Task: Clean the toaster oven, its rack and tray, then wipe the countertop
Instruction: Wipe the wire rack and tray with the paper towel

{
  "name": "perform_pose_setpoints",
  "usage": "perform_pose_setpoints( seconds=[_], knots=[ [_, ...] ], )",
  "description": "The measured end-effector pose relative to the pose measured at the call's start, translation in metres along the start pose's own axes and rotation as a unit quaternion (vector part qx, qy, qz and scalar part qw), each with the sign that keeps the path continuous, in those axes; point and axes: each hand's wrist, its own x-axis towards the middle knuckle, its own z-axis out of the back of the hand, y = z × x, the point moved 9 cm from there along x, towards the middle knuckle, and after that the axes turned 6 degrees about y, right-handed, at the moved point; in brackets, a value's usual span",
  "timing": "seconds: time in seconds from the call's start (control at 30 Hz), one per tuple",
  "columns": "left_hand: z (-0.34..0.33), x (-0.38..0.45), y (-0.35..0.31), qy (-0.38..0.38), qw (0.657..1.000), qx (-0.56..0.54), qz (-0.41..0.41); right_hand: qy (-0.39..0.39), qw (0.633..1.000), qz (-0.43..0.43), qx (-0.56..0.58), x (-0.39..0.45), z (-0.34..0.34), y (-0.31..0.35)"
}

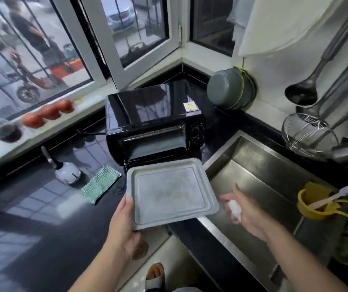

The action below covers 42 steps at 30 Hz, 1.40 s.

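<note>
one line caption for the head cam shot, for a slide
Left hand holds the tray before the open toaster oven; right hand over the sink.

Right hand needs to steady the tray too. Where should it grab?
Take the tray by its raised right rim, coming from the sink side. The left hand grips the near-left corner, so the opposite flat lip is free. The right hand holds something white.
</note>
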Motion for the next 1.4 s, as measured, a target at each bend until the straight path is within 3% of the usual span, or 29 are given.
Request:
perform_pose_setpoints(
  seconds=[0.07,0.27,0.47,0.8,0.9,1.0,1.1,1.17,1.23,1.33,1.4],
  knots=[
    [0.003,0.023,-0.013,-0.01,1.0,-0.012,-0.012,0.076,0.997,0.024,-0.022,-0.001,-0.051,0.025],
    [0.011,0.081,-0.037,-0.006,1.0,0.0,-0.014,-0.052,0.993,0.076,-0.067,0.045,-0.079,0.066],
    [0.022,0.124,-0.043,0.004,0.999,0.032,0.002,-0.076,0.99,0.103,-0.059,0.077,-0.087,0.076],
    [0.022,0.127,-0.027,0.005,0.991,-0.087,0.105,-0.109,0.984,0.091,0.112,0.123,-0.097,0.101],
    [0.004,0.141,-0.034,0.021,0.983,-0.149,0.101,-0.092,0.961,0.107,0.237,0.134,-0.105,0.119],
    [-0.015,0.161,-0.052,0.023,0.978,-0.191,0.077,-0.002,0.935,0.111,0.338,0.134,-0.123,0.122],
    [-0.027,0.186,-0.069,0.014,0.973,-0.225,0.04,0.05,0.95,0.115,0.285,0.113,-0.124,0.11],
    [-0.028,0.198,-0.073,-0.001,0.972,-0.236,0.022,0.015,0.971,0.106,0.215,0.092,-0.098,0.09],
    [-0.03,0.197,-0.065,-0.007,0.969,-0.247,0.011,-0.079,0.979,0.081,0.172,0.066,-0.053,0.061],
    [-0.053,0.166,-0.027,-0.001,0.972,-0.229,0.058,-0.248,0.956,0.046,0.15,0.025,0.03,0.019],
    [-0.096,0.133,0.024,0.037,0.977,-0.162,0.131,-0.339,0.93,0.044,0.132,-0.012,0.096,0.001]
  ],
)
